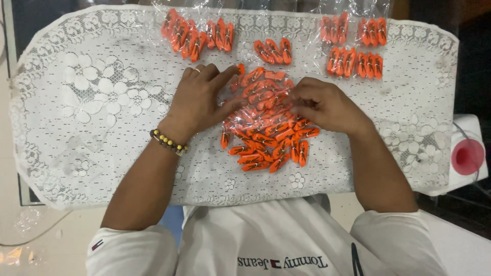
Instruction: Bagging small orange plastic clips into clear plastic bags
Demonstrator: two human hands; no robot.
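The heap of orange clips (266, 128) lies mid-counter between both hands. The left hand (199, 99) rests spread and flat on its left edge; the right hand (327, 105) pinches narrowly at its right edge, equally near.

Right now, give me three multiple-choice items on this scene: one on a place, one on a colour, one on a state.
1. Where does the loose pile of clips lie?
A. table middle, between the hands
B. on the floor
C. in a basket

2. What colour are the clips?
A. blue
B. orange
C. green

3. What is the left hand doing?
A. hanging off the table
B. gripping a cup
C. resting on the pile's clear plastic bag

Answers: 1 A, the right hand flanks it opposite; 2 B, all orange; 3 C, fingers spread on it.
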